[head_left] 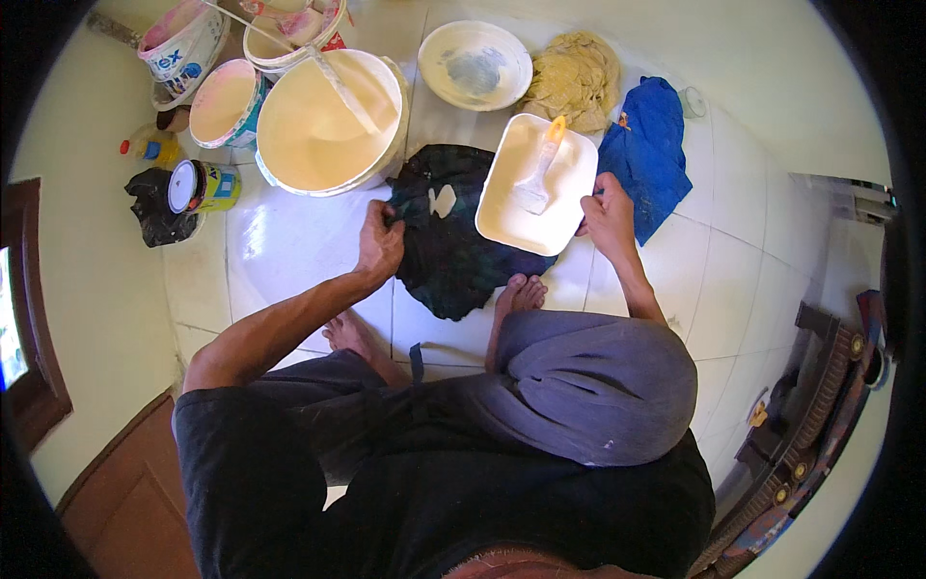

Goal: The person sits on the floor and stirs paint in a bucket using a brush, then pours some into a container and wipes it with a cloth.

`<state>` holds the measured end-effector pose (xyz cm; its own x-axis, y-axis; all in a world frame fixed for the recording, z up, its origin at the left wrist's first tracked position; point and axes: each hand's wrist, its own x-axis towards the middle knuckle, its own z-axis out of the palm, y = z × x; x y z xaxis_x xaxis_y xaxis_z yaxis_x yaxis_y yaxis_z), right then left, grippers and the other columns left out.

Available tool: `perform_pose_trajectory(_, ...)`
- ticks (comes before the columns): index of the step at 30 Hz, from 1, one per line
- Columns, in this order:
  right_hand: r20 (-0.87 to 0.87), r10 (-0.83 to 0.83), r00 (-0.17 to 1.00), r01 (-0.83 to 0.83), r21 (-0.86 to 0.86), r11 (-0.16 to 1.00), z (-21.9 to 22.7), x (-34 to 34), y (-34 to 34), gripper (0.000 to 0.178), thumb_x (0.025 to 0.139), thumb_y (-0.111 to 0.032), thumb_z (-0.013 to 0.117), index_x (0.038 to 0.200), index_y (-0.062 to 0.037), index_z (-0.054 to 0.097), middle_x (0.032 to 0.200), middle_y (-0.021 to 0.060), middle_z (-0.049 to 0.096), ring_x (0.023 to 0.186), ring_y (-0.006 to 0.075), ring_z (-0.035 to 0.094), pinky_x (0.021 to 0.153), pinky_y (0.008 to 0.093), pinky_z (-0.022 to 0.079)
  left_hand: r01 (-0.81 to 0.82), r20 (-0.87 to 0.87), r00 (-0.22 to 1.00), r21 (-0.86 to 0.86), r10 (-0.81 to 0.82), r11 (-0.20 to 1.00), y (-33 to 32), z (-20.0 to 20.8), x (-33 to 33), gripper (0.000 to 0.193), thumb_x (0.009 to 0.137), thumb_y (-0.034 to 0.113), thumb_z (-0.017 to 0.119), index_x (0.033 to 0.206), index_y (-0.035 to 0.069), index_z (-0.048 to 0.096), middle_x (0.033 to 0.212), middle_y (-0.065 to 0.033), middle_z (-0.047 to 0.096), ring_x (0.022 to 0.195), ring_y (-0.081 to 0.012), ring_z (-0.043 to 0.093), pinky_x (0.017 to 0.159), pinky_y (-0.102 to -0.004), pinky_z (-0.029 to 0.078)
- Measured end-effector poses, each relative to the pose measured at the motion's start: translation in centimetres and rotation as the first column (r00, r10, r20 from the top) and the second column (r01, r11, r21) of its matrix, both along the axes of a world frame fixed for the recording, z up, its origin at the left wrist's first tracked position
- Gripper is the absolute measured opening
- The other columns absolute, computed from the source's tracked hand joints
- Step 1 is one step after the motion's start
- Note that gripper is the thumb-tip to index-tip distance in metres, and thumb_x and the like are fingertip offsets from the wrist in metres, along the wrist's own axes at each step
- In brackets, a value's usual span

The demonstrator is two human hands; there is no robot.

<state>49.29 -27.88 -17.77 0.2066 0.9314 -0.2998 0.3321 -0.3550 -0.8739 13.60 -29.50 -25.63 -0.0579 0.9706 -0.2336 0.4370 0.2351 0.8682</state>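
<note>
A dark cloth (439,275) with a pale patch lies spread on the tiles before my feet. My left hand (382,241) is closed on its left edge, fingers curled. My right hand (608,214) grips the right rim of a white rectangular paint tray (494,214), which overlaps the cloth's right part. Cream paint coats the tray's inside. A paintbrush (541,174) with a yellow handle rests in it, bristles toward me. Just beyond my left hand stands a large bucket of cream paint (328,130), with a paint-smeared stick (342,92) leaning in it.
Smaller paint buckets (224,104) crowd the far left, near a lidded can (217,186), a black plastic bag (154,207) and a yellow bottle (159,147). A whitish basin (475,66), a tan rag (574,77) and a blue cloth (648,154) lie along the far wall. Carved dark furniture (801,425) stands right.
</note>
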Motion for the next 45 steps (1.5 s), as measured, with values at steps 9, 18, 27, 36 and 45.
perform_pose_trajectory(9, 0.052, 0.037, 0.998, -0.037, 0.006, 0.999, -0.5, -1.4, -0.2, 0.010, 0.084, -0.001, 0.053, 0.092, 0.0040, 0.049, 0.069, 0.0142, 0.065, 0.053, 0.0173, 0.065, 0.042, 0.0305, 0.053, -0.240, -0.277, 0.939, -0.097, 0.205, 0.966, -1.0, -4.0, -2.6, 0.023, 0.081, 0.008, 0.061, 0.101, 0.002, 0.051, 0.089, -0.0224, 0.061, 0.086, -0.0407, 0.060, 0.078, -0.0470, 0.046)
perform_pose_trajectory(18, 0.030, 0.100, 0.995, -0.100, -0.013, 0.995, -2.2, -2.6, 0.4, 0.009, 0.083, 0.000, 0.053, 0.090, 0.0030, 0.048, 0.070, 0.0140, 0.063, 0.055, 0.0178, 0.066, 0.042, 0.0311, 0.054, -0.415, -0.342, 0.883, -0.254, 0.320, 0.873, -1.0, -4.5, -3.3, 0.027, 0.079, 0.009, 0.058, 0.104, 0.002, 0.050, 0.096, -0.0237, 0.062, 0.093, -0.0421, 0.061, 0.085, -0.0480, 0.047)
perform_pose_trajectory(27, 0.070, 0.146, 0.987, -0.142, -0.057, 0.988, -3.2, -3.6, 1.2, 0.011, 0.084, 0.000, 0.052, 0.093, 0.0045, 0.048, 0.067, 0.0148, 0.063, 0.051, 0.0194, 0.064, 0.041, 0.0317, 0.054, -0.278, -0.420, 0.904, -0.427, 0.083, 0.861, 0.5, -1.9, -4.6, 0.047, 0.074, 0.015, 0.058, 0.113, -0.003, 0.040, 0.102, -0.0311, 0.060, 0.101, -0.0460, 0.060, 0.092, -0.0495, 0.046)
perform_pose_trajectory(36, 0.042, 0.174, 0.984, -0.169, -0.094, 0.981, -3.0, -4.1, 1.4, 0.013, 0.082, -0.003, 0.055, 0.091, 0.0049, 0.050, 0.070, 0.0150, 0.064, 0.053, 0.0186, 0.065, 0.042, 0.0312, 0.053, 0.030, -0.389, 0.865, -0.590, -0.317, 0.807, 2.5, -0.9, -6.0, 0.055, 0.073, 0.025, 0.061, 0.117, -0.008, 0.053, 0.118, -0.0302, 0.060, 0.113, -0.0427, 0.058, 0.097, -0.0463, 0.046)
perform_pose_trajectory(45, 0.058, 0.234, 0.971, -0.222, -0.163, 0.961, -2.4, -4.0, 2.0, 0.016, 0.084, -0.003, 0.056, 0.096, 0.0047, 0.050, 0.076, 0.0158, 0.065, 0.057, 0.0213, 0.067, 0.044, 0.0320, 0.055, 0.247, -0.355, 0.739, -0.648, -0.572, 0.721, 3.7, 0.8, -8.1, 0.055, 0.074, 0.027, 0.064, 0.118, -0.005, 0.055, 0.118, -0.0271, 0.060, 0.113, -0.0405, 0.058, 0.097, -0.0439, 0.046)
